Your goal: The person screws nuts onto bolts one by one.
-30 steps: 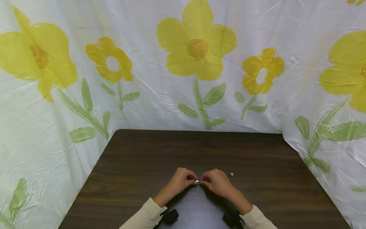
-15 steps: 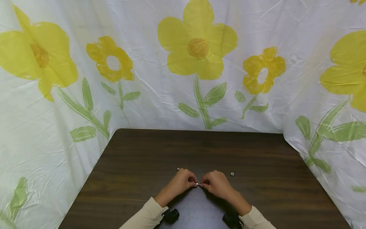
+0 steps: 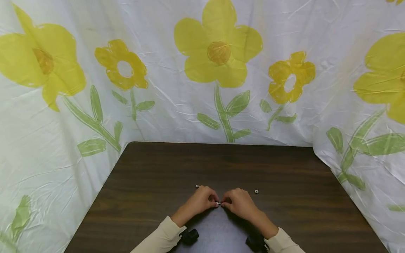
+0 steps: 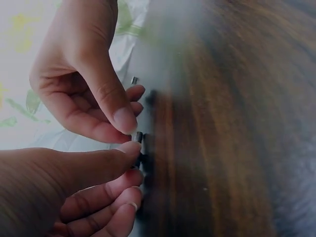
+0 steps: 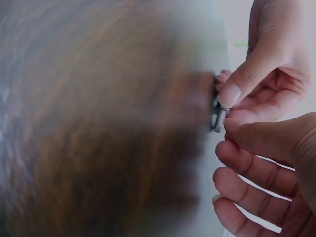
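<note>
Flowered cloth (image 3: 164, 116) fills the upper frame, the table (image 3: 164, 161) the lower middle. At lower centre, the left hand (image 3: 201, 198) and right hand (image 3: 239, 201) both pinch a bolt (image 4: 138, 136), held between their facing fingertips. Right of them lies a ring (image 3: 256, 192); just above the left knuckles, a metal bit (image 3: 197, 186).

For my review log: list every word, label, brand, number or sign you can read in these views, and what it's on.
None: no readable text in any view.
Patterned sheet: printed flowers, no lettering seen.
Small metal piece at the fingertips: too small to tell any marking.
Small round piece and small piece by the left hand, on the table: too small to tell.
</note>
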`<state>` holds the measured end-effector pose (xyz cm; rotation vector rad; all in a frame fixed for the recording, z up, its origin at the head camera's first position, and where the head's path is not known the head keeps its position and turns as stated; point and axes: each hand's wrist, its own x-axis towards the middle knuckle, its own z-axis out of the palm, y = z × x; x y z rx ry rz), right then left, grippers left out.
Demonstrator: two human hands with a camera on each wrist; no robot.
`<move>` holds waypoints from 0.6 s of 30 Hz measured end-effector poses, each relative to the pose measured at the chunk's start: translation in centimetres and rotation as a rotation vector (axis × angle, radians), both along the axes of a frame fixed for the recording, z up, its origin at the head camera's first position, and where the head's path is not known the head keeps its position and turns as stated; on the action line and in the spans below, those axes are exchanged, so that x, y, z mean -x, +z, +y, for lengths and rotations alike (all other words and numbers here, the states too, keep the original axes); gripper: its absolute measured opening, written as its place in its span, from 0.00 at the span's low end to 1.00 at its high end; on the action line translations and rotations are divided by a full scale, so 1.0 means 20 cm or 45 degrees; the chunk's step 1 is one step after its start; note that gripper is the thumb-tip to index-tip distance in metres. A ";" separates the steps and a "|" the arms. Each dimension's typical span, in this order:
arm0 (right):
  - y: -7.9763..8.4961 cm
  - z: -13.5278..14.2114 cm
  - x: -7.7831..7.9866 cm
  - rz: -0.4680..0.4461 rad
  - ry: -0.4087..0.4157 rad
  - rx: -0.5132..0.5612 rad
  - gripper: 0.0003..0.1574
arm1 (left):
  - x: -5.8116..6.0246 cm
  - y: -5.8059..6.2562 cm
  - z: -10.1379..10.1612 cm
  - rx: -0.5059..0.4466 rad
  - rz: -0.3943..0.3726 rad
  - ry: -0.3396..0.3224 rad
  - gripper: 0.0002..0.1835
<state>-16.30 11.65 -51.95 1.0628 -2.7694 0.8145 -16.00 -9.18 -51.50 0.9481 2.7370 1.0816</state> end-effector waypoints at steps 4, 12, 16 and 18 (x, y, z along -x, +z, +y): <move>0.04 0.02 -0.01 0.013 -0.011 0.025 0.05 | 0.01 0.02 0.00 0.016 -0.001 0.006 0.02; 0.12 0.12 -0.02 0.008 -0.067 0.090 0.03 | 0.05 0.09 0.04 0.153 0.103 0.078 0.01; 0.15 0.18 -0.03 0.053 -0.096 0.112 0.04 | 0.07 0.11 0.08 0.157 0.134 0.083 0.06; 0.15 0.20 -0.03 0.077 -0.112 0.122 0.05 | 0.08 0.11 0.10 0.151 0.147 0.082 0.07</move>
